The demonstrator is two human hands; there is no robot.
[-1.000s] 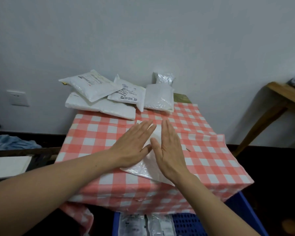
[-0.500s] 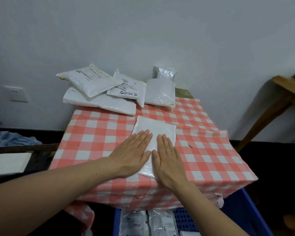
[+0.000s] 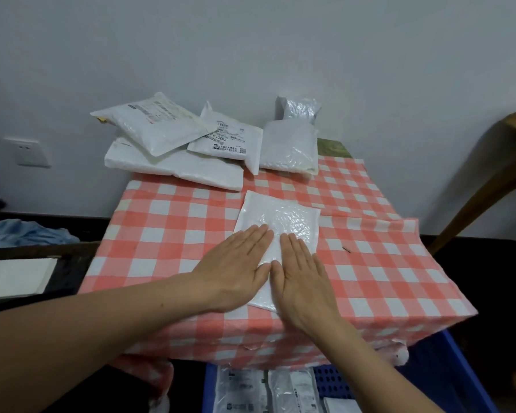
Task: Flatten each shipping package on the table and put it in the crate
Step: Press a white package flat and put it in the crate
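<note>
Left hand (image 3: 236,266), right hand (image 3: 303,281), apparently pressing half-covered package (image 3: 277,220)

left hand (image 3: 236,274): is showing bare
right hand (image 3: 303,283): is showing bare too
forearms (image 3: 102,323): are showing bare to the frame edge

Open cloth lies at 9 and 3 o'clock of the flat white bubble mailer (image 3: 280,217) on the red-and-white checked tablecloth (image 3: 167,234). At 12 o'clock a heap of puffy white plastic mailers (image 3: 176,165) blocks the far edge against the pale wall (image 3: 251,55). At 6 o'clock, below the near edge, the blue plastic crate (image 3: 447,380) stands open-topped.
</note>
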